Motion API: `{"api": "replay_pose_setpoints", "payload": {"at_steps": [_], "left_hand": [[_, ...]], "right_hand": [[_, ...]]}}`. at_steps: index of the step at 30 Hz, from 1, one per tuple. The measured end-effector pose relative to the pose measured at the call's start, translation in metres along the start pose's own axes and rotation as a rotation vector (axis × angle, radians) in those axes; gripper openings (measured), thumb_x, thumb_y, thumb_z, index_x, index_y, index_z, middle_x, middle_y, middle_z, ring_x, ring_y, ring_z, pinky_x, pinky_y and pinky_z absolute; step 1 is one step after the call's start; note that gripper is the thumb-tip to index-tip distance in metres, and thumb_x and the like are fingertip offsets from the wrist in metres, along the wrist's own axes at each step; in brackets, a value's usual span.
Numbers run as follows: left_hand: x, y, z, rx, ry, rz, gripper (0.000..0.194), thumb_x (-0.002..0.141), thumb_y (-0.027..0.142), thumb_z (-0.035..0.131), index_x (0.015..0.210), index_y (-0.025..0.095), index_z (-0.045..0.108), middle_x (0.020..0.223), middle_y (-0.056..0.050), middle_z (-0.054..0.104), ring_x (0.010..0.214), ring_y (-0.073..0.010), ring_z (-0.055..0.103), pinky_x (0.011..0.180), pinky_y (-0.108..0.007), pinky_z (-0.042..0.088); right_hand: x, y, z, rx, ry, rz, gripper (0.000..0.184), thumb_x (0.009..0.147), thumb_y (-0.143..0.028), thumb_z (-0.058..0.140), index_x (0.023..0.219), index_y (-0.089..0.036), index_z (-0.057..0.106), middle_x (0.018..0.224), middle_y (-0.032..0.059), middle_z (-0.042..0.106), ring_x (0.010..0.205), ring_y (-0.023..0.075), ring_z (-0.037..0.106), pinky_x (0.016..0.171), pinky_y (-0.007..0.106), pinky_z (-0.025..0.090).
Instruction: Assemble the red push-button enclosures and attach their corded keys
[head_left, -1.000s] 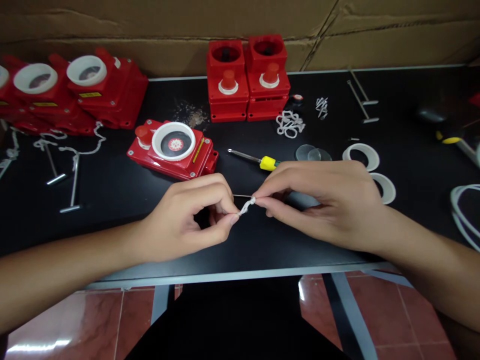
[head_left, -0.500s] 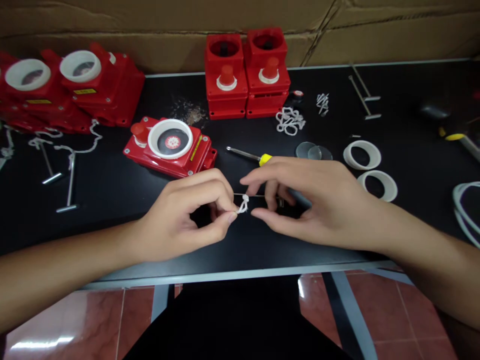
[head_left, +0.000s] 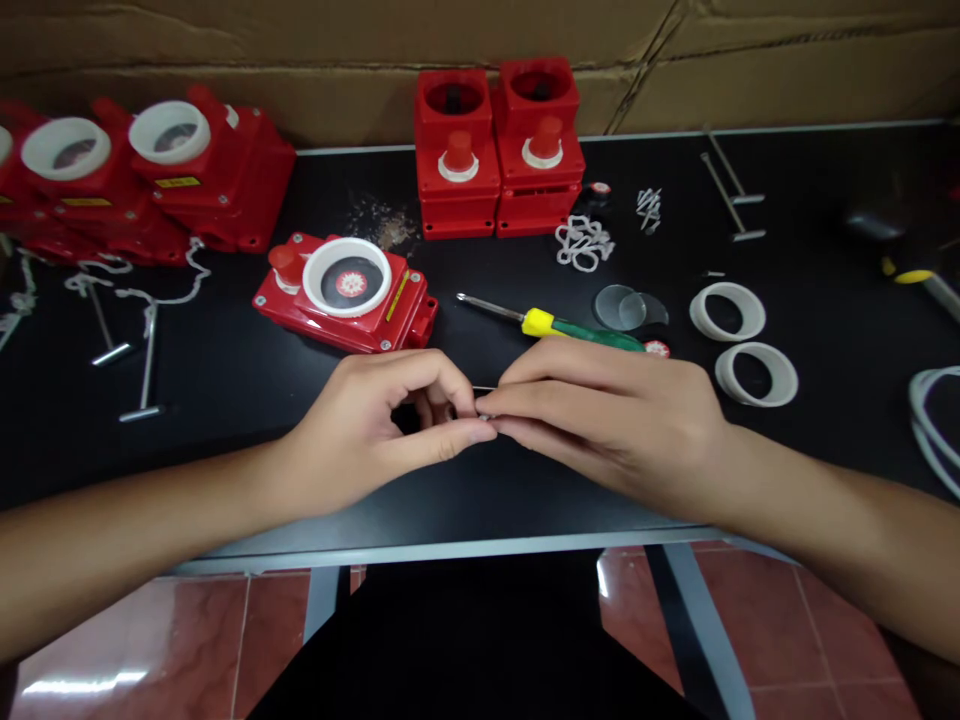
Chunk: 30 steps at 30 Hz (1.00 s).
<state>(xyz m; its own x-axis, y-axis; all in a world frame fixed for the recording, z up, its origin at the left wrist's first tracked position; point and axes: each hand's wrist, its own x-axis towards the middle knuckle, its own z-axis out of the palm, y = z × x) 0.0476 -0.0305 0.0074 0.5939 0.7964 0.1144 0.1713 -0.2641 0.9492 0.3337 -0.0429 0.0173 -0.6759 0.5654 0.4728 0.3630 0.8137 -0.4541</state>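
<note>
- Fingertips [head_left: 481, 431]: left hand [head_left: 356, 430] and right hand [head_left: 645, 410] meet, pinching a white cord [head_left: 486, 417], mostly hidden, above the table [head_left: 420, 520] toward its near edge.
- Left thumb and index: bowed into a loop.
- Right fingers [head_left: 555, 402]: extended, close together.
- Forearms [head_left: 187, 490]: angled inward over that edge.

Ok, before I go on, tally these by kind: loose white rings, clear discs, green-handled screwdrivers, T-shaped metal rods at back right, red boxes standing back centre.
White rings: 2
Clear discs: 2
Green-handled screwdriver: 1
T-shaped rods, back right: 2
Red boxes, back centre: 2
Total: 9
</note>
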Motion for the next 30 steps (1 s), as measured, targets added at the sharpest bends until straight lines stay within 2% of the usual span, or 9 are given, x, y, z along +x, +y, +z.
{"api": "replay_pose_setpoints", "payload": {"at_steps": [5,10,13,21,26,30], "left_hand": [[0.0,-0.004,0.003,-0.211,0.053,-0.053,0.022,0.105,0.016,0.097,0.1,0.021,0.076,0.095,0.003,0.082,0.084,-0.0108,0.078,0.08,-0.018,0.064],[0.0,-0.003,0.005,-0.306,0.053,-0.079,0.022,0.103,0.012,0.1,0.111,0.021,0.081,0.101,0.002,0.084,0.091,-0.0112,0.083,0.087,-0.018,0.068],[0.0,-0.004,0.005,-0.308,0.039,-0.083,0.02,0.106,0.012,0.098,0.118,0.021,0.085,0.104,0.001,0.088,0.094,-0.0112,0.085,0.089,-0.018,0.069],[0.001,-0.008,0.005,-0.291,0.022,-0.051,0.021,0.103,0.012,0.099,0.112,0.022,0.083,0.101,0.003,0.086,0.092,-0.0109,0.083,0.09,-0.019,0.069],[0.004,0.0,0.003,-0.196,-0.006,-0.085,0.01,0.106,0.018,0.097,0.109,0.021,0.088,0.097,0.002,0.087,0.086,-0.0111,0.08,0.081,-0.019,0.064],[0.005,0.003,0.002,-0.129,-0.004,-0.107,0.008,0.109,0.02,0.094,0.104,0.021,0.089,0.094,0.002,0.087,0.084,-0.0121,0.078,0.079,-0.021,0.062]], "right_hand": [[0.001,0.002,0.002,0.003,0.023,0.023,0.014,0.124,-0.014,0.079,0.134,-0.023,0.082,0.121,0.0047,0.093,0.1,0.0152,0.09,0.09,0.025,0.073],[0.002,0.003,0.0,0.037,0.069,0.072,0.013,0.12,-0.013,0.084,0.124,-0.025,0.08,0.108,0.0006,0.092,0.092,0.0157,0.09,0.086,0.028,0.073],[0.004,0.004,-0.002,0.051,0.066,0.031,0.014,0.119,-0.01,0.083,0.123,-0.023,0.082,0.113,0.0034,0.095,0.099,0.0163,0.092,0.088,0.027,0.074],[0.004,0.001,-0.002,0.053,0.028,0.011,0.012,0.121,-0.007,0.077,0.123,-0.019,0.08,0.117,0.0063,0.093,0.103,0.0139,0.09,0.091,0.023,0.071],[0.003,-0.002,-0.002,-0.066,0.006,-0.012,0.013,0.123,-0.009,0.074,0.118,-0.02,0.08,0.113,0.0048,0.09,0.093,0.0133,0.084,0.078,0.024,0.065],[0.003,-0.005,-0.001,-0.099,-0.002,-0.017,0.018,0.123,-0.009,0.071,0.113,-0.021,0.079,0.109,0.0049,0.087,0.09,0.0146,0.082,0.079,0.026,0.065]]}}
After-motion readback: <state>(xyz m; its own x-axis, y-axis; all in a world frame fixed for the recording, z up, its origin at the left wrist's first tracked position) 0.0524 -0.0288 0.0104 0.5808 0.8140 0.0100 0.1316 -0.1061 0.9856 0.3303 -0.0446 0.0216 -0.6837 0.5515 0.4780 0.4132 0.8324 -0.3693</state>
